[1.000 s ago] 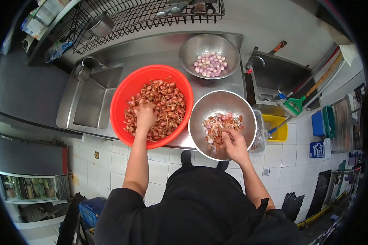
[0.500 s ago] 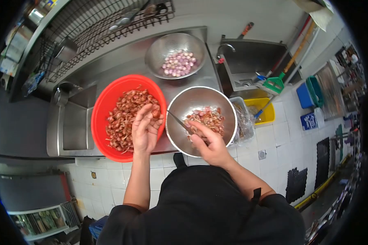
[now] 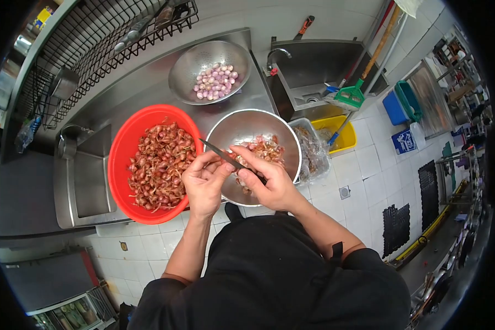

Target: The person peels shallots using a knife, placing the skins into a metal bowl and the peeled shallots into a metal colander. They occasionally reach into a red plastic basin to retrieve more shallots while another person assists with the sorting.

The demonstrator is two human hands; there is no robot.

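Note:
My left hand (image 3: 204, 181) pinches a small shallot (image 3: 227, 161) over the near rim of a steel bowl (image 3: 237, 124) holding shallot skins and trimmings. My right hand (image 3: 268, 179) grips a knife (image 3: 219, 153), its dark blade pointing up and left across the shallot. To the left stands a red plastic basin (image 3: 122, 147) full of unpeeled shallots. Farther back a steel colander (image 3: 186, 67) holds peeled pale purple shallots.
The bowls stand on a steel counter (image 3: 148, 91) with a sink (image 3: 85, 176) at left and another sink (image 3: 308, 74) at right. A wire dish rack (image 3: 104, 44) hangs behind. A yellow bin (image 3: 344, 137), a green broom (image 3: 351, 96) and blue containers stand on the tiled floor at right.
My left hand left the red basin with a shallot and came over the steel bowl. My right hand lifted the knife from the trimmings and met it.

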